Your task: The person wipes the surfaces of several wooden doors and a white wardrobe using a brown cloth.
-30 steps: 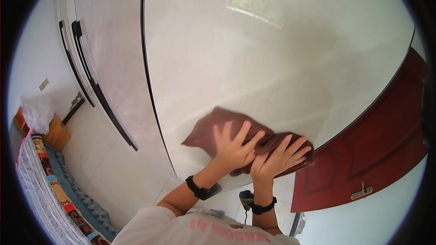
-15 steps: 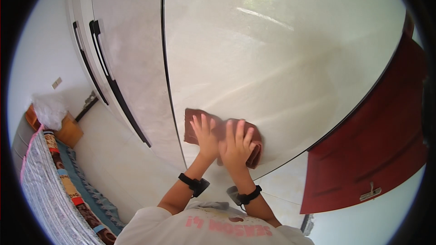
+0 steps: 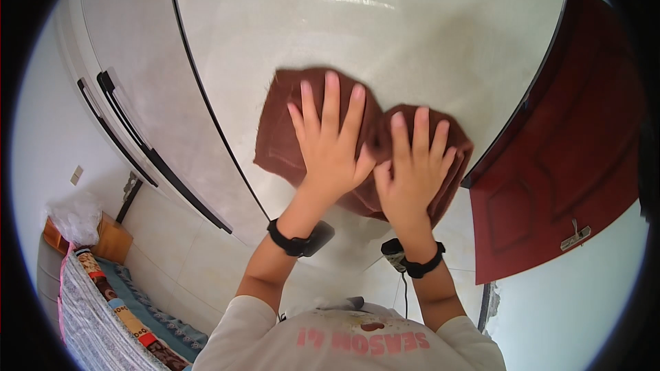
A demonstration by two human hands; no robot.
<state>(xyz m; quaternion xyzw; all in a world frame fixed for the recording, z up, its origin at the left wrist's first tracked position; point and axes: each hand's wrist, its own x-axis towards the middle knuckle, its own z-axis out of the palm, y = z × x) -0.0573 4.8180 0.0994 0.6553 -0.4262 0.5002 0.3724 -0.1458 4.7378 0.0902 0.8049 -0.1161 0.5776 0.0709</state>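
Observation:
A brown cloth (image 3: 280, 134) lies spread against a glossy, pale cabinet panel (image 3: 440, 41). My left hand (image 3: 330, 144) presses flat on the cloth's left part, its fingers spread. On the right part rests my right hand (image 3: 416, 168), also flat with fingers apart, close beside the left. Between the hands the cloth is bunched, and its right edge hangs in folds. Each wrist wears a black strap with a small device.
Left of the panel stand tall doors with long black handles (image 3: 127, 113). A red door (image 3: 550, 185) with a metal handle is on the right. At lower left are a bed with a patterned cover (image 3: 103, 330) and a wooden cabinet (image 3: 113, 237) under clear plastic.
Both hands and the cloth have moved up the panel and look larger. The cloth is spread wider under the hands. The view has shifted too.

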